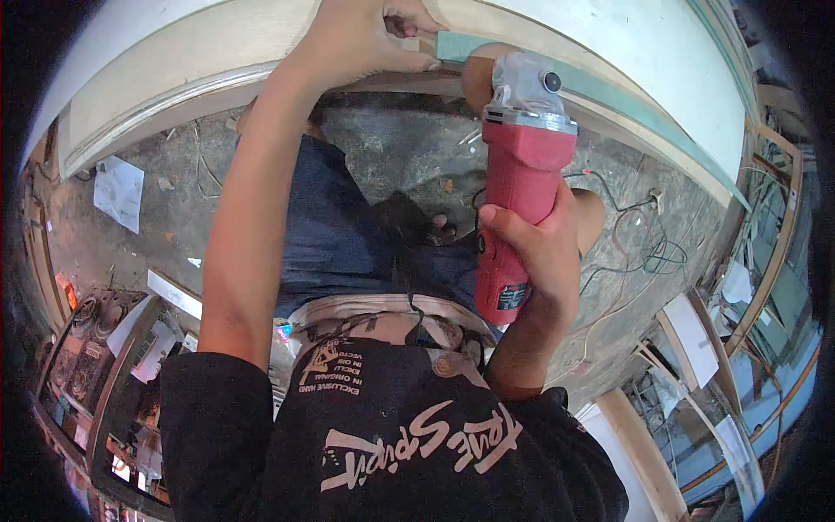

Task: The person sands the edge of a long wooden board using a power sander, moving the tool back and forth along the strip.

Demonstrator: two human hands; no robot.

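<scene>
My right hand (544, 239) is wrapped round the red body of an angle grinder (526, 183), thumb lying across its near side. The grinder's grey metal head points away from me, and its brownish disc (477, 76) is at the green-faced edge strip (459, 46) of a long pale panel (235, 35). Whether the disc is spinning I cannot tell. To the left of the disc, my left hand (365, 39) is curled at the panel's edge, thumb and fingers closed about a pale wooden strip (425, 45) beside the green part. Some of its fingers are hidden.
Cables (665, 252) lie on the concrete floor (383, 130) to the right. A white sheet (119, 193) lies on the left. Wooden frames and boards (639, 448) stand at the lower right, with a dark rack (109, 418) at the lower left. My legs are beneath the panel.
</scene>
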